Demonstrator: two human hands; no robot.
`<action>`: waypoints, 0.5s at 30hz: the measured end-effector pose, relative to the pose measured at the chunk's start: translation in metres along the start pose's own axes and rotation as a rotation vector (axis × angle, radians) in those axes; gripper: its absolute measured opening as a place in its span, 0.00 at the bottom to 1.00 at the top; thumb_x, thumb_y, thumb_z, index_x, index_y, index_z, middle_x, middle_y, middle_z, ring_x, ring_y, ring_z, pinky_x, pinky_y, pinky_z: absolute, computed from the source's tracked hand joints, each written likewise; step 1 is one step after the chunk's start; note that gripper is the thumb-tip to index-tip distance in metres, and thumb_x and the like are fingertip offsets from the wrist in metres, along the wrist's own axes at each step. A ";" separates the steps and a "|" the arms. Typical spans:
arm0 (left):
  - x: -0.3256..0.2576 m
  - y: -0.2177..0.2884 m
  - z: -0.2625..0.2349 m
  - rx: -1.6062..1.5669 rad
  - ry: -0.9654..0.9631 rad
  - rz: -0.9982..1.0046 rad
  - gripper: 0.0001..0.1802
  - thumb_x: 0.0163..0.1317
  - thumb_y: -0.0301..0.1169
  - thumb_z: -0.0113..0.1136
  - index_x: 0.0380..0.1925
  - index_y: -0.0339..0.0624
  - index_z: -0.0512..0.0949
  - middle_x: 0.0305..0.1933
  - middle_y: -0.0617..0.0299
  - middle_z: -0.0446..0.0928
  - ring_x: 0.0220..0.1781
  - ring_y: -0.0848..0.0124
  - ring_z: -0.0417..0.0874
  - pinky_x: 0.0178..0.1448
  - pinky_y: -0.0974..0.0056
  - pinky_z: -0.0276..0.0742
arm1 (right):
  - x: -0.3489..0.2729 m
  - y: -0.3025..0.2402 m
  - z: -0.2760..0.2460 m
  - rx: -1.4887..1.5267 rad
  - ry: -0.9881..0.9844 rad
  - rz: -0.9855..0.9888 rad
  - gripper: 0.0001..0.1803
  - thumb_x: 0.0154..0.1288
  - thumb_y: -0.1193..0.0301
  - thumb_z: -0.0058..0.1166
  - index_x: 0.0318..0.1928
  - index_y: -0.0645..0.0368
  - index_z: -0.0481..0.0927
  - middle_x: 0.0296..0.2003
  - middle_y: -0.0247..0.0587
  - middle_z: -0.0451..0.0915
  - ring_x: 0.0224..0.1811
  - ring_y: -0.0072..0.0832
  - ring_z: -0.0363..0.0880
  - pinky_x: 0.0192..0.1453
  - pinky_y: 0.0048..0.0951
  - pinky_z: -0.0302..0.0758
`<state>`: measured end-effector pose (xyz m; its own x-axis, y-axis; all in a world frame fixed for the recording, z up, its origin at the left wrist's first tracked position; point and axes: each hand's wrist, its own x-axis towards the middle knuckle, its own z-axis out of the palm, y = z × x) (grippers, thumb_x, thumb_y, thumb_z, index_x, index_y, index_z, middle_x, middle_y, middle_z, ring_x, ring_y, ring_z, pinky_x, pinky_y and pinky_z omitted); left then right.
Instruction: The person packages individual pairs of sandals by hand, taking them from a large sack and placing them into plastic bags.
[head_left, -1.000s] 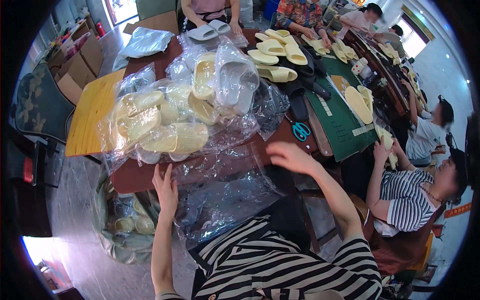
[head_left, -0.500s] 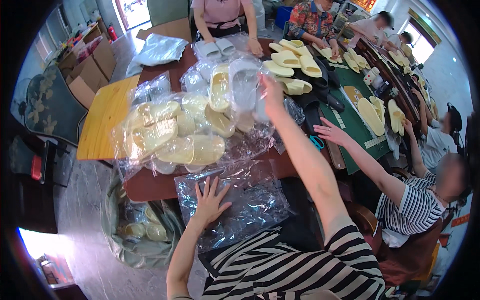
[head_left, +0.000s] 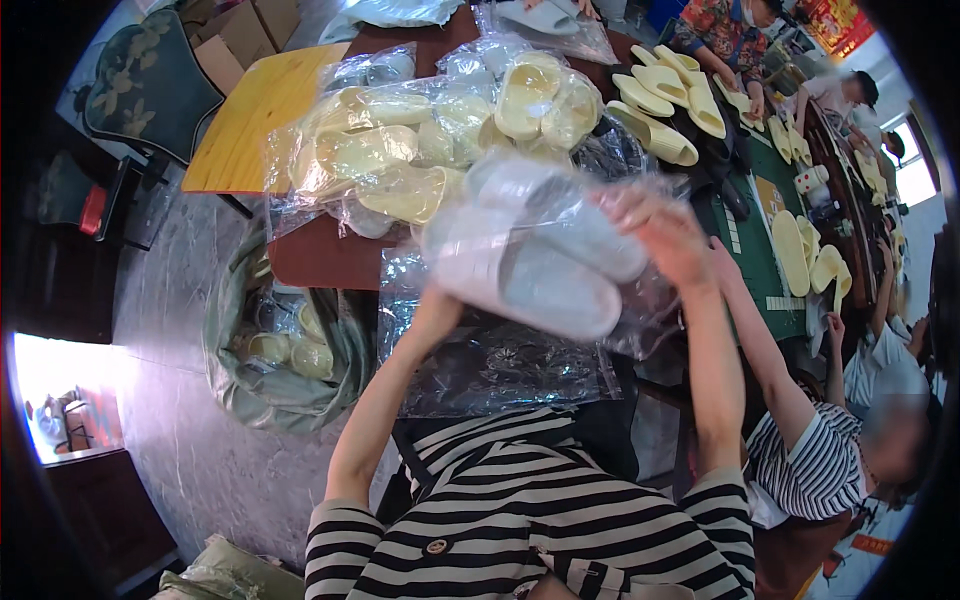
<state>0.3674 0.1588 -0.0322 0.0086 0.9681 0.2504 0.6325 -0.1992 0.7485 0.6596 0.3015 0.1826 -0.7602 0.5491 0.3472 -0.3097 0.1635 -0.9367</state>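
Head view: both hands hold up a clear plastic bag w/ pale grey foam slippers (head_left: 540, 255) over the lap. Right hand (head_left: 660, 225) closed on bag's right end; left hand (head_left: 440, 300) mostly hidden beneath it, grip unclear. Bagged cream slippers (head_left: 400, 150) piled on the brown table (head_left: 310, 255) behind.

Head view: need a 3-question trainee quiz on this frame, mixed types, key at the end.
1. True or false: the right hand grips the clear bag of white slippers.
2. What fills the bags piled on the table beyond it?
A. yellow slippers
B. red gloves
C. blue cups
3. Which side of the white-slipper bag does the left hand support: its left or its right?

Key: 1 true; 2 A; 3 its left.
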 end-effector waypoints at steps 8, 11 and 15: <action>-0.015 0.015 -0.095 -1.741 0.041 -0.785 0.34 0.66 0.52 0.54 0.64 0.40 0.68 0.59 0.53 0.77 0.57 0.58 0.80 0.61 0.53 0.78 | -0.077 0.074 0.047 0.032 -0.041 0.213 0.24 0.57 0.63 0.46 0.46 0.64 0.86 0.56 0.47 0.79 0.71 0.42 0.64 0.74 0.43 0.55; -0.032 0.018 -0.111 -1.271 -0.107 -0.602 0.38 0.63 0.46 0.61 0.68 0.39 0.62 0.59 0.52 0.76 0.55 0.62 0.81 0.57 0.55 0.80 | -0.070 0.042 0.050 0.057 -0.067 0.099 0.23 0.59 0.64 0.47 0.49 0.64 0.84 0.58 0.49 0.77 0.73 0.44 0.59 0.76 0.44 0.50; -0.036 0.033 -0.118 -1.392 -0.352 -0.663 0.41 0.62 0.42 0.63 0.70 0.39 0.56 0.57 0.54 0.75 0.47 0.66 0.83 0.49 0.59 0.83 | -0.088 0.046 0.051 0.196 -0.113 0.320 0.30 0.64 0.63 0.44 0.64 0.65 0.73 0.65 0.48 0.70 0.77 0.39 0.51 0.78 0.41 0.41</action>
<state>0.2970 0.1000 0.0559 0.3277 0.8823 -0.3380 -0.5785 0.4702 0.6665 0.6836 0.2186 0.1116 -0.8908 0.4513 0.0520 -0.1414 -0.1668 -0.9758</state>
